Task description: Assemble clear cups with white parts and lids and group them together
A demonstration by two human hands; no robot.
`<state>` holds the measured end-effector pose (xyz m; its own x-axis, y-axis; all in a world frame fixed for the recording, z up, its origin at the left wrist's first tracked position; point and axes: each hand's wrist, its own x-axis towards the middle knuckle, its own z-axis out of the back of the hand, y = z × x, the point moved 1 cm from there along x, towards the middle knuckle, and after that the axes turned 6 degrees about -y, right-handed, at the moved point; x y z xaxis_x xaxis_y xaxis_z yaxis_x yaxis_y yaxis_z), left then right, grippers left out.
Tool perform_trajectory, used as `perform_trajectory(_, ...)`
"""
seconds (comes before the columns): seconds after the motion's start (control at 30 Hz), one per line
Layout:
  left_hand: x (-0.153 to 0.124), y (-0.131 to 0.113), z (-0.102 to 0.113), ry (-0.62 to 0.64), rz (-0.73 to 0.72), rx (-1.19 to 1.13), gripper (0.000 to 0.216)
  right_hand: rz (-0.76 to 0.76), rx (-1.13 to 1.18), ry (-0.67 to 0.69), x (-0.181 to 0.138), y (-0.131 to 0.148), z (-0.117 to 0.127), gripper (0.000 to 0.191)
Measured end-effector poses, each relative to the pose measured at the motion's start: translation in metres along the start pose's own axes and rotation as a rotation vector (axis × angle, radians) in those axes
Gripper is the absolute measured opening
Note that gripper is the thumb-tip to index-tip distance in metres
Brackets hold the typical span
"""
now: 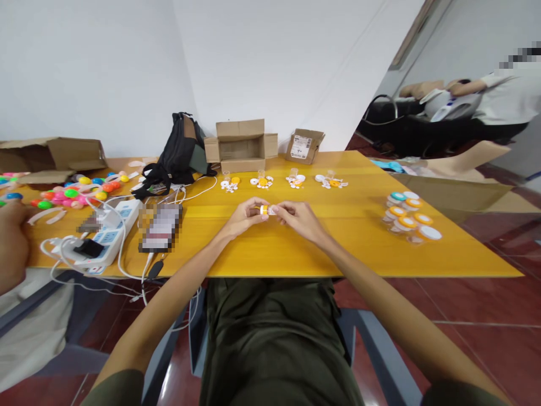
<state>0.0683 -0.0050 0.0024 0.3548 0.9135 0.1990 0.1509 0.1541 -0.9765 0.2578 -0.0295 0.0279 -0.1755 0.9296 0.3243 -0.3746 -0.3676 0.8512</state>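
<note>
A small clear jar with an orange and white lid lies sideways between my two hands over the front middle of the table. My left hand is closed around the lid end. With thumb and fingers, my right hand pinches the clear end, which is partly hidden by the fingertips. Behind my hands several small groups stand in a row, each with a clear jar, lids and little white pieces. To the right is a cluster of lidded clear jars with orange, white and teal tops.
At left are a power strip with cables, a phone, colourful balls and a person's arm. A backpack and cardboard boxes line the back. Another person is at far right, beyond a large carton.
</note>
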Motion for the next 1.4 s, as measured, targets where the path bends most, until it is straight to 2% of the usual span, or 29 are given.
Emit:
perform_trajectory(0.13, 0.001, 0.002, -0.001, -0.024, -0.010, 0.011, 0.050, -0.074, -0.041, 0.010, 0.000, -0.002, -0.002, 0.064)
perform_trajectory(0.37, 0.002, 0.004, 0.001, -0.027, -0.018, 0.047, 0.051, -0.171, -0.026, 0.051, 0.007, -0.006, -0.004, 0.070)
perform_trajectory(0.57, 0.002, 0.003, 0.001, -0.037, 0.001, 0.028, 0.051, -0.132, 0.061, 0.073, 0.007, -0.008, -0.006, 0.069)
perform_trajectory(0.67, 0.002, 0.002, 0.000, -0.004, 0.027, 0.032, 0.052, -0.073, 0.078, 0.026, 0.004, -0.009, -0.006, 0.064)
perform_trajectory(0.83, 0.002, 0.000, 0.002, -0.025, 0.050, 0.032, 0.052, 0.039, 0.118, 0.016, -0.001, -0.006, -0.002, 0.041)
perform_trajectory(1.0, 0.002, 0.001, 0.002, -0.009, 0.049, 0.037, 0.052, 0.081, 0.016, 0.000, -0.003, -0.005, 0.000, 0.030)
perform_trajectory(1.1, 0.003, 0.004, 0.002, -0.008, 0.016, 0.023, 0.053, 0.068, -0.058, -0.019, -0.002, -0.005, 0.000, 0.039)
perform_trajectory(1.27, 0.004, 0.007, 0.003, -0.022, -0.051, 0.019, 0.051, -0.046, -0.065, 0.009, 0.000, -0.005, -0.003, 0.066)
perform_trajectory(1.4, 0.003, 0.007, 0.004, -0.012, -0.060, 0.036, 0.049, -0.108, -0.018, 0.029, 0.002, -0.005, -0.006, 0.072)
